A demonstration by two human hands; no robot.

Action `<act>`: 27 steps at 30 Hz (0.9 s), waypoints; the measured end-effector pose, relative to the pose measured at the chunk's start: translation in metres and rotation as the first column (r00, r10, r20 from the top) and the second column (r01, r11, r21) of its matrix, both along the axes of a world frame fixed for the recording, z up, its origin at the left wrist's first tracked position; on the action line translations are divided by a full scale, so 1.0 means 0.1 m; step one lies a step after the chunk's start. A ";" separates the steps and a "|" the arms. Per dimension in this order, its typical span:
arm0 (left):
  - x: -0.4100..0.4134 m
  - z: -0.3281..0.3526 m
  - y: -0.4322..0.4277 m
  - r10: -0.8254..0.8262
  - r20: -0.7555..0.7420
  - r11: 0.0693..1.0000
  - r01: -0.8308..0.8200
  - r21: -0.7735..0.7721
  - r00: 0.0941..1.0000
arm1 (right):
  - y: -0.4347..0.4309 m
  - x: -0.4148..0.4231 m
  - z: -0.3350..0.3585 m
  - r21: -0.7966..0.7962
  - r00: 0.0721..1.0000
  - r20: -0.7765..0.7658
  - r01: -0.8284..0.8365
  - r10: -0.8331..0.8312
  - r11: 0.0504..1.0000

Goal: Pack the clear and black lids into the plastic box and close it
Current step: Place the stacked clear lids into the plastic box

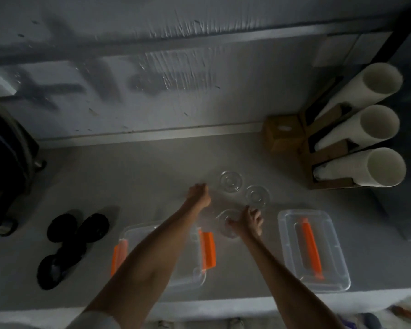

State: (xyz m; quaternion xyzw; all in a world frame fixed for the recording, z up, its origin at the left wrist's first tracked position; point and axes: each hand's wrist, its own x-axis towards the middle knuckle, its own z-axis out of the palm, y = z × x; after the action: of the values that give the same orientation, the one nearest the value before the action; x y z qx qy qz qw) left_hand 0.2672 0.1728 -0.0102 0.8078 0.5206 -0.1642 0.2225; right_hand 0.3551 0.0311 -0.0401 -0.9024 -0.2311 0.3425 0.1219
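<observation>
On the grey surface [105, 176], the right hand [248, 223] pinches the near edge of one round clear plastic lid [227, 222], while the left hand [198, 193] rests knuckles-down and loosely curled, holding nothing, just beside another clear round lid [231, 181]; a third clear lid [257, 196] lies between them to the right. The open clear plastic box with orange latches [199, 269] sits under the left forearm, its clear cover with an orange handle [312, 250] lies to the right, and four round black lids [77, 243] cluster at the left. No writing is legible anywhere.
</observation>
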 end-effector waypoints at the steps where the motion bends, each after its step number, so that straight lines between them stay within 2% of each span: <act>1: 0.00 -0.10 -0.01 -0.013 -0.061 1.000 0.011 -0.025 0.998 | 0.01 -0.04 -0.04 -0.021 0.999 0.044 -0.025 0.026 0.999; 3: 0.00 -0.26 -0.03 -0.037 -0.161 0.999 0.031 -0.037 0.986 | 0.04 -0.08 -0.11 -0.065 0.991 0.109 -0.065 0.071 0.996; 6: -0.01 -0.34 -0.01 -0.030 -0.170 0.999 0.027 -0.018 0.985 | 0.07 -0.06 -0.14 -0.090 0.992 0.103 -0.066 0.075 0.994; 9: -0.01 -0.30 0.03 0.035 -0.122 0.995 -0.046 -0.087 0.992 | 0.06 0.05 -0.13 -0.009 1.000 -0.015 0.007 -0.008 1.000; 12: -0.07 -0.23 0.11 0.169 -0.039 0.971 -0.173 -0.165 0.985 | -0.05 0.26 -0.14 0.123 0.989 -0.146 0.050 -0.031 0.991; 15: -0.13 -0.25 0.22 0.330 0.132 0.916 -0.284 -0.284 0.935 | -0.08 0.59 -0.08 0.296 0.956 -0.240 0.239 -0.170 0.925; 18: -0.18 -0.26 0.24 0.370 0.151 0.907 -0.321 -0.272 0.917 | 0.03 1.01 0.04 0.363 0.915 -0.233 0.395 -0.328 0.844; 21: -0.20 -0.30 0.20 0.356 0.184 0.919 -0.308 -0.247 0.916 | 0.17 1.29 0.05 0.348 0.924 -0.165 0.382 -0.345 0.856; 25: -0.18 -0.33 0.20 0.334 0.189 0.928 -0.288 -0.236 0.923 | 0.24 1.34 -0.11 0.244 0.972 -0.075 0.236 -0.224 0.941; 27: -0.13 -0.30 0.24 0.370 0.239 0.916 -0.309 -0.257 0.898 | 0.26 1.34 -0.15 0.208 0.981 -0.053 0.192 -0.185 0.959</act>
State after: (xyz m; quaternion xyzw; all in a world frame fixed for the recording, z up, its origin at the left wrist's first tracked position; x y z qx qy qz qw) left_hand 0.2544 0.1973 -0.0407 0.6904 0.5965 -0.0602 0.4048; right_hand 0.4890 0.0567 -0.0549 -0.8964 -0.1774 0.3176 0.2532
